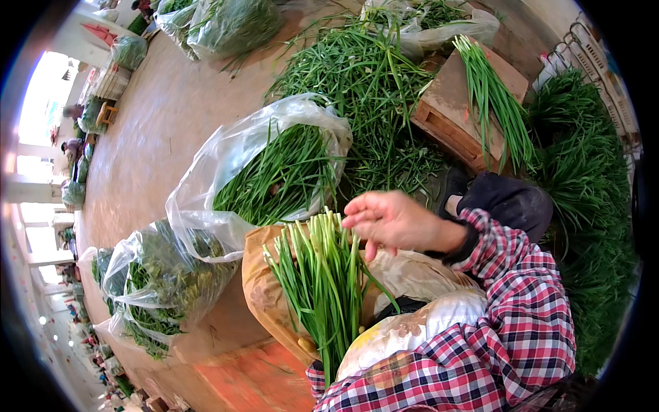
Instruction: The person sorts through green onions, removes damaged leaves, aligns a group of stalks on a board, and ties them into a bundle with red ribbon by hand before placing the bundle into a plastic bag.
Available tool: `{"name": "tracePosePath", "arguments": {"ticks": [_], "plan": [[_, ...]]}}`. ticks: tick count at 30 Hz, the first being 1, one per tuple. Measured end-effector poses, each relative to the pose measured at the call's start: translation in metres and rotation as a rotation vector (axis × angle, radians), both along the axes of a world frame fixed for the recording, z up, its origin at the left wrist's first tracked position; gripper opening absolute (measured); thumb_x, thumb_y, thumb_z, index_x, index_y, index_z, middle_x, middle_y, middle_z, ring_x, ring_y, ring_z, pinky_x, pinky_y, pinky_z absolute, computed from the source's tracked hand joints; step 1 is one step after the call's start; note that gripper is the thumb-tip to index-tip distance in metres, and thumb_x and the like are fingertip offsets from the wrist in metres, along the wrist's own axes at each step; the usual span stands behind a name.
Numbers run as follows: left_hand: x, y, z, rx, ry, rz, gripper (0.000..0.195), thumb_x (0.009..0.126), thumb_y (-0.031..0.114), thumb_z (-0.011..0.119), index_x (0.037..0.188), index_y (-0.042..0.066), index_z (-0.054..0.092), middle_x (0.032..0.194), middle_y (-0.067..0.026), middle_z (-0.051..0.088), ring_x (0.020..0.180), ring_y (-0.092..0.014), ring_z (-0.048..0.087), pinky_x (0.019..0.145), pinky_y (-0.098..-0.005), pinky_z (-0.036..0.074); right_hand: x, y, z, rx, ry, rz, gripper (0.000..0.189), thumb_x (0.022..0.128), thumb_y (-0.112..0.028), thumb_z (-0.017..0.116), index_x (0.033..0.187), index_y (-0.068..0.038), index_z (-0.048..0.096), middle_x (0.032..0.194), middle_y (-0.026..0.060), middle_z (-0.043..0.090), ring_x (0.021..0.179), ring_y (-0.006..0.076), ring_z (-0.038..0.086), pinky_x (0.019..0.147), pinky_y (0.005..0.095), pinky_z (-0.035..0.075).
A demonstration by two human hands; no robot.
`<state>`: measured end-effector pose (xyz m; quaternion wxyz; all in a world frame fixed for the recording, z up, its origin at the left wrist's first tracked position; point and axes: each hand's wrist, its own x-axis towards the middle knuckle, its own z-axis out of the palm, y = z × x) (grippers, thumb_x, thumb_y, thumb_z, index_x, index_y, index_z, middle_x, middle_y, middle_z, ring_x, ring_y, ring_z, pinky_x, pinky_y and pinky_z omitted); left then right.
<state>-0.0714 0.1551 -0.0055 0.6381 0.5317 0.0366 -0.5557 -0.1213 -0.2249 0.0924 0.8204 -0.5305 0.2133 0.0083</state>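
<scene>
A bundle of long green stems with pale ends, which look like garlic chives, lies over my lap with its pale ends away from me. My left hand is mostly hidden under the bundle; a fingertip shows at its left edge, around the stems. Just right of the pale ends, my right hand is slightly blurred, fingers apart and holding nothing. Past my knees, a clear plastic bag gapes around loose green leaves. Another bunch of chives rests on a wooden box.
A large heap of loose leaves spreads beyond the open bag. Upright green bunches line my right side, beside plastic crates. Filled clear bags stand at left. People sit far off along the left.
</scene>
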Motion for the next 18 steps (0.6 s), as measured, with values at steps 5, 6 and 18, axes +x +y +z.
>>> {"name": "tracePosePath", "arguments": {"ticks": [5,6,18], "plan": [[0.0,-0.01,0.0,-0.014,0.005,-0.014,0.083,0.078,0.035,0.069,0.141,0.006,0.024,0.131,-0.0068,0.043,0.119,-0.021,0.042,0.099,-0.0355,0.035,0.011,0.014,-0.009,-0.138,0.078,0.283,0.039,0.084,-0.006,0.058,0.116,0.006,0.039,0.108,0.0165,0.062,0.061,0.0142,0.065,0.045,0.0246,0.047],[0.0,-0.011,0.0,-0.012,0.006,-0.014,0.083,0.078,0.035,0.07,0.141,0.006,0.024,0.131,-0.0068,0.043,0.119,-0.021,0.042,0.098,-0.0355,0.035,0.013,0.016,-0.013,-0.287,-0.008,0.242,0.035,0.082,-0.005,0.058,0.111,0.006,0.042,0.097,0.0179,0.063,0.063,0.0207,0.065,0.05,0.0307,0.048],[0.001,-0.021,-0.001,-0.014,0.011,-0.022,0.084,0.077,0.034,0.071,0.141,0.006,0.024,0.131,-0.0066,0.043,0.119,-0.021,0.043,0.098,-0.0356,0.035,0.043,-0.058,-0.015,-1.87,-0.173,0.112,0.006,0.075,-0.006,0.055,0.078,-0.001,0.054,0.077,0.0136,0.056,0.064,0.0231,0.062,0.049,0.0326,0.052]]}}
